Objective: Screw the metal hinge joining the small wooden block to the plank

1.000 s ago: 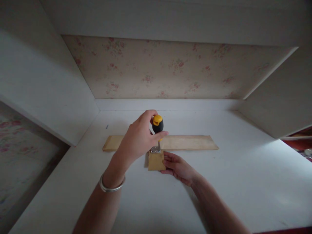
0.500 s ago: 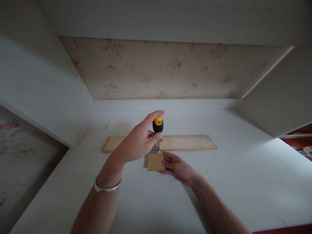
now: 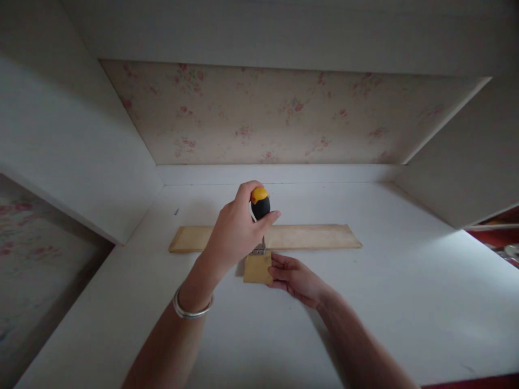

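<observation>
My left hand grips a screwdriver with a black and yellow handle, held upright with its tip down on a small metal hinge. The hinge joins a long wooden strip lying across the white surface to a small wooden block in front of it. My right hand rests flat against the right side of the small block, fingers touching it. A silver bangle is on my left wrist.
The work lies on a white shelf surface inside a white cabinet, with side panels left and right and a floral-papered back wall. Some reddish items show at the far right edge.
My left hand has turned on the screwdriver handle, fingers regripping around it. The right hand and the wooden pieces stay where they were.
</observation>
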`<state>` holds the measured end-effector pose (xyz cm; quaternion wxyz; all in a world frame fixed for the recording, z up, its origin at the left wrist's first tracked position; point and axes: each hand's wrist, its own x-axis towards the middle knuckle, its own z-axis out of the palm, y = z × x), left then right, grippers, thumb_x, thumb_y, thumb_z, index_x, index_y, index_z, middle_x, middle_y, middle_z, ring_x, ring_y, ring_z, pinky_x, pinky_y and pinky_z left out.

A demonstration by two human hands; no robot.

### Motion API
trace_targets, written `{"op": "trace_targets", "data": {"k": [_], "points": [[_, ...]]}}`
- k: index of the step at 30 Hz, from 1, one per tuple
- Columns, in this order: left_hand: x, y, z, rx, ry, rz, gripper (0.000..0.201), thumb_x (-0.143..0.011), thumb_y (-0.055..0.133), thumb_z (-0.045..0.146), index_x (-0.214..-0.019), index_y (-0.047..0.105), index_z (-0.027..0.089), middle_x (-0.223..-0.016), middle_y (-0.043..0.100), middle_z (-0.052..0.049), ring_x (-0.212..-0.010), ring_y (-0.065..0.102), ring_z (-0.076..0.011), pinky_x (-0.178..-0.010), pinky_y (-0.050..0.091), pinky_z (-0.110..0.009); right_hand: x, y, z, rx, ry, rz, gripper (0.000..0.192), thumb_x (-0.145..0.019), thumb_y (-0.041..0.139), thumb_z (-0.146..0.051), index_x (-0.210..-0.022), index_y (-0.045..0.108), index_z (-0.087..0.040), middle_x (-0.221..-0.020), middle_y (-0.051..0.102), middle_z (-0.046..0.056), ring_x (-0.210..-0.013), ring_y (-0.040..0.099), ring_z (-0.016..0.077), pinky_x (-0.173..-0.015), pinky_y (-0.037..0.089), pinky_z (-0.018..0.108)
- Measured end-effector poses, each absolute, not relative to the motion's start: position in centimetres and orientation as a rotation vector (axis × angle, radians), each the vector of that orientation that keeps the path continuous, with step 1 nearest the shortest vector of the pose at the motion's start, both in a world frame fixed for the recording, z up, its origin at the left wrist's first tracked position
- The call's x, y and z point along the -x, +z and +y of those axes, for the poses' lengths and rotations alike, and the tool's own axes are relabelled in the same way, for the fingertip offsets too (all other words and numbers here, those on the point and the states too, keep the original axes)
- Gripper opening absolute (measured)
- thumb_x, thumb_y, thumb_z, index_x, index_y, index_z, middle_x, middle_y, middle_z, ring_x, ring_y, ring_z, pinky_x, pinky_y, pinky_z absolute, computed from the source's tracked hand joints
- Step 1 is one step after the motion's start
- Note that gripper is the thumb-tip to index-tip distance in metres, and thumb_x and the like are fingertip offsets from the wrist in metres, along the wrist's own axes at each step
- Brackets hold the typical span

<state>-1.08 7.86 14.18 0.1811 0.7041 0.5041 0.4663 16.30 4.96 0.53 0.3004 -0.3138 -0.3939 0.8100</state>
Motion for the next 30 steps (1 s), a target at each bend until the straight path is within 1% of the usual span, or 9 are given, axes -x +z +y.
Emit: {"op": "trace_targets", "data": {"k": [5, 11, 15, 20, 25, 28, 30], "points": [[1.3, 14.5, 7.6, -1.898, 1.260, 1.306, 0.051, -0.080, 0.066, 0.031, -0.124, 0.041, 0.027, -0.097, 0.060, -0.003, -0.061, 0.062, -0.0125, -0.057, 0.053, -0.024, -16.4, 0.8, 5.0, 0.791, 2.169, -1.024, 0.041, -0.083, 0.065, -0.020, -0.123, 0.057, -0.019, -0.122, 0.060, 0.009, -0.103, 0.059, 0.0162, -0.083, 0.049, 0.024], [2.1, 15.4, 6.8, -1.855, 1.111, 1.085, 0.053, -0.085, 0.056, 0.020, -0.133, 0.036, 0.028, -0.100, 0.058, -0.004, -0.066, 0.065, -0.0122, -0.058, 0.054, -0.022, -16.4, 0.9, 5.1, 0.790, 2.172, -0.992, 0.041, -0.080, 0.068, -0.019, -0.120, 0.059, -0.019, -0.120, 0.061, 0.009, -0.099, 0.061, 0.0154, -0.083, 0.050, 0.025], [2.2, 15.5, 6.9, -1.909, 1.166, 1.185, 0.051, -0.082, 0.060, 0.021, -0.129, 0.041, 0.027, -0.101, 0.059, -0.004, -0.065, 0.064, -0.0126, -0.058, 0.053, -0.022, -16.5, 0.9, 5.1, 0.805, 2.175, -0.955, 0.043, -0.078, 0.069, -0.019, -0.120, 0.059, -0.020, -0.120, 0.061, 0.008, -0.099, 0.061, 0.0161, -0.085, 0.050, 0.027], [1.5, 14.9, 7.5, -2.021, 1.313, 1.373, 0.050, -0.076, 0.071, 0.029, -0.119, 0.047, 0.025, -0.101, 0.059, -0.002, -0.066, 0.061, -0.0123, -0.063, 0.054, -0.025, -16.5, 1.2, 5.1, 0.812, 2.189, -0.940, 0.045, -0.078, 0.069, -0.017, -0.122, 0.058, -0.019, -0.123, 0.060, 0.009, -0.103, 0.061, 0.0180, -0.089, 0.049, 0.029], [1.2, 14.7, 7.8, -2.102, 1.300, 1.376, 0.053, -0.082, 0.064, 0.025, -0.130, 0.041, 0.028, -0.112, 0.056, -0.005, -0.072, 0.059, -0.0122, -0.068, 0.053, -0.025, -16.4, 1.0, 5.1, 0.805, 2.192, -0.891, 0.044, -0.077, 0.069, -0.015, -0.120, 0.059, -0.017, -0.123, 0.060, 0.010, -0.110, 0.057, 0.0200, -0.095, 0.045, 0.031], [1.4, 14.8, 7.8, -2.126, 1.272, 1.346, 0.050, -0.084, 0.061, 0.023, -0.130, 0.042, 0.028, -0.116, 0.054, -0.006, -0.075, 0.060, -0.0133, -0.069, 0.054, -0.025, -16.4, 0.8, 5.2, 0.768, 2.192, -0.891, 0.044, -0.077, 0.069, -0.015, -0.120, 0.059, -0.017, -0.124, 0.059, 0.010, -0.112, 0.056, 0.0200, -0.098, 0.043, 0.032], [1.8, 15.0, 7.6, -2.125, 1.242, 1.317, 0.051, -0.085, 0.058, 0.021, -0.132, 0.040, 0.028, -0.118, 0.054, -0.007, -0.076, 0.060, -0.0134, -0.069, 0.054, -0.026, -16.5, 0.7, 5.2, 0.754, 2.194, -0.897, 0.045, -0.077, 0.069, -0.015, -0.121, 0.058, -0.017, -0.124, 0.059, 0.010, -0.112, 0.056, 0.0196, -0.098, 0.043, 0.032]]}}
